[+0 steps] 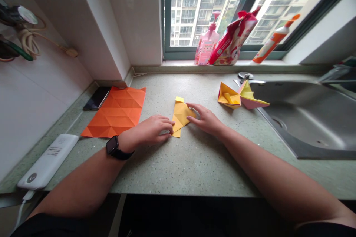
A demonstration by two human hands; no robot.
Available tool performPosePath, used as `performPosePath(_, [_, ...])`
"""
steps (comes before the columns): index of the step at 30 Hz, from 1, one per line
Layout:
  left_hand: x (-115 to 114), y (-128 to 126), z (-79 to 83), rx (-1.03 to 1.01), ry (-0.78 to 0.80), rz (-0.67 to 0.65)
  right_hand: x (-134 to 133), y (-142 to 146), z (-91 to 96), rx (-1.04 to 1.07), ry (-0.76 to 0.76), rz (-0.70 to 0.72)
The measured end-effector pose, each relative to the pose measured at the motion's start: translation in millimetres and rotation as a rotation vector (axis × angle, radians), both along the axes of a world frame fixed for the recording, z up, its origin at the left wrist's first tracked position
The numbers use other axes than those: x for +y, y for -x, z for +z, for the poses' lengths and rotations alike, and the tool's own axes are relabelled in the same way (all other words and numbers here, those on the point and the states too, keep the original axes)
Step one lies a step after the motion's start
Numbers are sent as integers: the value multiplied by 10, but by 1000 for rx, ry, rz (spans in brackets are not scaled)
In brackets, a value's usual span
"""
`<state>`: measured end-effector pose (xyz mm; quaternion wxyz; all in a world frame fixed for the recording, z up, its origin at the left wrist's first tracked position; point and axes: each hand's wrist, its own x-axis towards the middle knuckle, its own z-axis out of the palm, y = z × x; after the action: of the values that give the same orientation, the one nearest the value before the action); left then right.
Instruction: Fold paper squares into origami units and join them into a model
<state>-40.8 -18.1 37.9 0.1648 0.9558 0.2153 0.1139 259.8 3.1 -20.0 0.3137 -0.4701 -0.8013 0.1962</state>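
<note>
A small folded yellow sheet of paper (180,115) lies on the counter in front of me, creased into triangles, with one short flap at its top and another at its bottom. My left hand (152,129), with a black watch on the wrist, has curled fingers gripping the paper's lower left edge. At the right side, my right hand (204,117) holds it by the upper edge and right corner, between forefinger and thumb. Left of my hands rests a large orange sheet (118,113) with a grid of creases. Folded yellow and pink paper pieces (229,96) stand to the right.
A steel sink (306,118) is set into the counter at right. A white power bank (50,161) with a cable and a dark phone (96,98) lie at left. A pink pump bottle (207,44), a red bag (235,39) and an orange-white bottle (271,42) stand on the windowsill.
</note>
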Motion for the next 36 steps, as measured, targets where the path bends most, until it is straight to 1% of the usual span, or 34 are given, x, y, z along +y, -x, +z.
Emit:
performPosePath(2, [3,1,-33,-2,-21,8,17,4,22,166,60,-24])
performPosePath(5, [-3,-5,-81,7,-62,10,24,14,59,373,220,-34])
performPosePath(7, [-12,-14,-117,-10,-88,61,19,24,86,481,296,-15])
performPosePath(9, [-20,-22,-157,-72,-104,162,12,33,116,586,317,-5])
performPosePath(12, [-22,-29,-203,-177,-106,304,10,36,153,725,304,-22])
performPosePath(16, [-10,-42,-186,-214,-71,374,24,31,171,835,293,-34])
performPosePath(20, [-10,-64,-110,-239,-75,385,35,36,161,852,297,-16])
performPosePath(23, [-20,-69,-56,-321,-113,462,51,27,140,829,301,-38])
performPosePath(25, [-21,-57,-32,-388,-165,542,74,6,114,823,306,-101])
performPosePath(27, [-12,-33,-19,-439,-245,615,110,-25,75,815,301,-193])
performPosePath(30, [16,11,-21,-444,-396,666,175,-74,8,778,277,-321])
performPosePath(33, [34,31,-41,-361,-498,611,215,-103,-38,735,248,-364])
performPosePath(34, [33,28,-50,-326,-496,571,215,-105,-43,714,232,-360])
performPosePath(36, [22,10,-68,-262,-440,483,191,-96,-35,647,171,-337])
